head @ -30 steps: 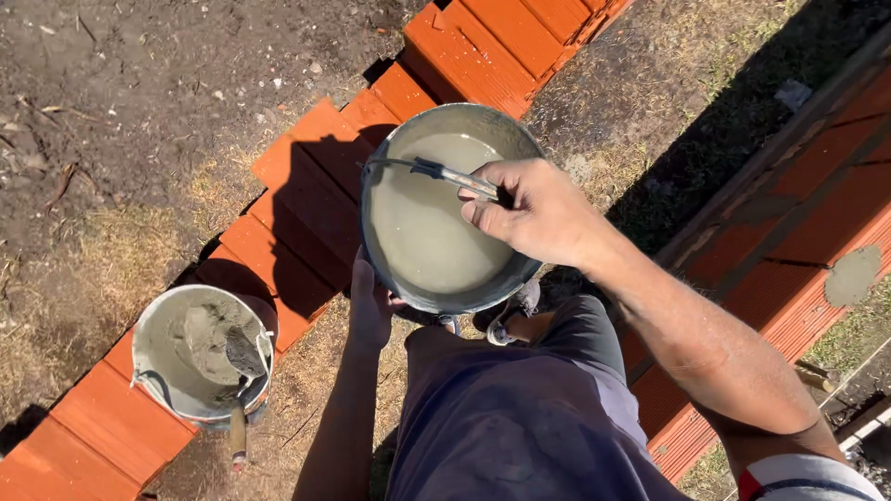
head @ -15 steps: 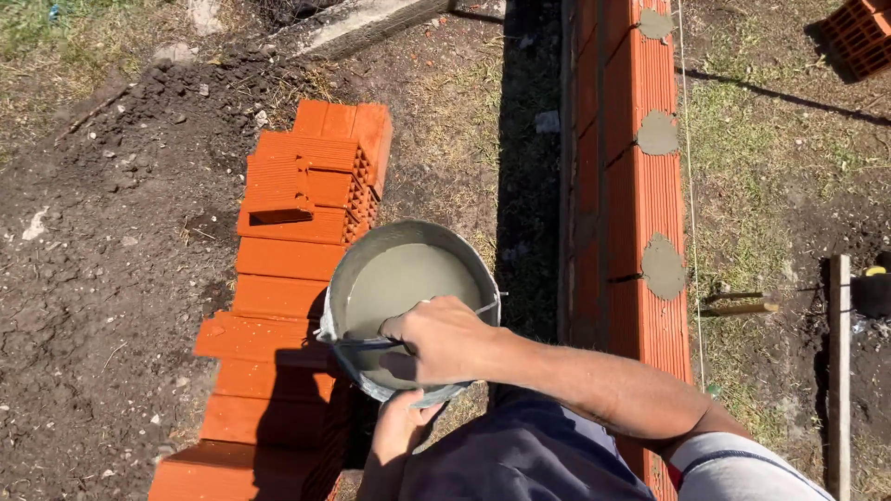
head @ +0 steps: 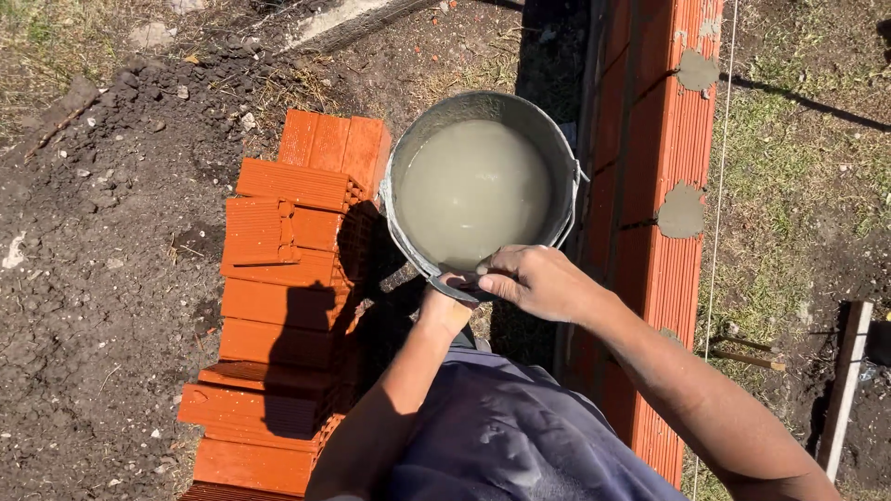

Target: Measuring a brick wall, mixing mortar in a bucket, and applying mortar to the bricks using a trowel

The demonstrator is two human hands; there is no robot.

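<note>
A grey metal bucket (head: 483, 107) full of wet grey mortar hangs in front of me, above the ground. My left hand (head: 444, 304) grips its near rim from below. My right hand (head: 536, 280) closes over the same near edge, fingers curled on what looks like a dark tool handle or the rim; which one I cannot tell. The bucket sits between a stack of red hollow bricks (head: 288, 278) on the left and a low red brick wall (head: 659, 139) on the right.
Two grey mortar dabs (head: 682, 211) lie on top of the wall. A taut string line (head: 719, 186) runs along its right side. Bare dark soil lies left, grass right, with a wooden plank (head: 840, 390) at the right edge.
The view has swung right from the brick row toward the wall. The bucket has risen and shifted right. My right hand moved from stirring inside the bucket to its near rim.
</note>
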